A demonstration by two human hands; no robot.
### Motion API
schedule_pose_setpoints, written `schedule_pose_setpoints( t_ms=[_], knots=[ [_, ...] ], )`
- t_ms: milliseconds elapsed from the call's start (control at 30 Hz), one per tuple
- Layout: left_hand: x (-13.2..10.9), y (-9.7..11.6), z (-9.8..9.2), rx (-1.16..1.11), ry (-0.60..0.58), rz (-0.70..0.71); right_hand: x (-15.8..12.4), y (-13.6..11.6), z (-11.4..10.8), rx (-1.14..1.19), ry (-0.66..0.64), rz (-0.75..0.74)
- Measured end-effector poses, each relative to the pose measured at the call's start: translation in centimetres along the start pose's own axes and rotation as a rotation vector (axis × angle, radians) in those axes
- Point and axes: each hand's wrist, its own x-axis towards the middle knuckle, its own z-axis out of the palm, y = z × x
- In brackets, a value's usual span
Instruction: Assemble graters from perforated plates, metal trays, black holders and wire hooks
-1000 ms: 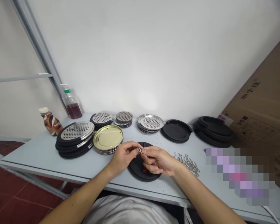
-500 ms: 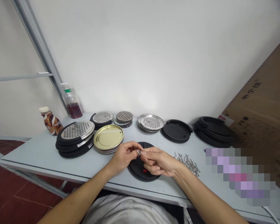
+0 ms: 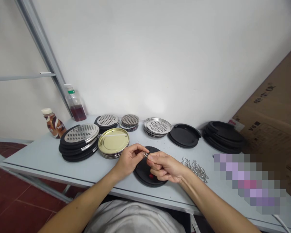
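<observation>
Between my fingertips is a small silver wire clip (image 3: 145, 154). My left hand (image 3: 131, 160) pinches one side of it with thumb and index finger. The other side is pinched by my right hand (image 3: 164, 165), whose remaining fingers are curled. Both hands are above a round black disc (image 3: 145, 176) with a red spot on it, which they partly cover. To the right of my right hand lies a loose pile of similar silver wire clips (image 3: 196, 169). A stack of gold-coloured round lids (image 3: 113, 141) stands just left of my left hand.
Perforated metal discs on black bases (image 3: 80, 134) are stacked at left, near two bottles (image 3: 78, 111). Metal plates (image 3: 158, 126) and black round trays (image 3: 184, 135) line the back. A cardboard box (image 3: 276, 110) leans at right; a blurred patch lies before it.
The wire clip has tilted slightly between my fingers. Both hands keep their pinch in nearly the same place. The camera view has shifted a little.
</observation>
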Motion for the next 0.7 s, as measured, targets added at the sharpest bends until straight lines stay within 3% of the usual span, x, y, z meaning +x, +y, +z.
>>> schedule_pose_setpoints(
  t_ms=[200,500,700],
  knots=[
    [-0.2,-0.5,0.0,0.072,0.063,0.049,0.4,0.6,0.9,-0.004,0.055,-0.013],
    [-0.4,-1.0,0.1,0.228,0.145,0.112,0.6,1.6,2.0,-0.927,0.397,-0.359],
    [-0.4,-1.2,0.2,0.324,0.155,0.150,0.3,1.3,2.2,-1.214,0.443,-0.488]
  ],
)
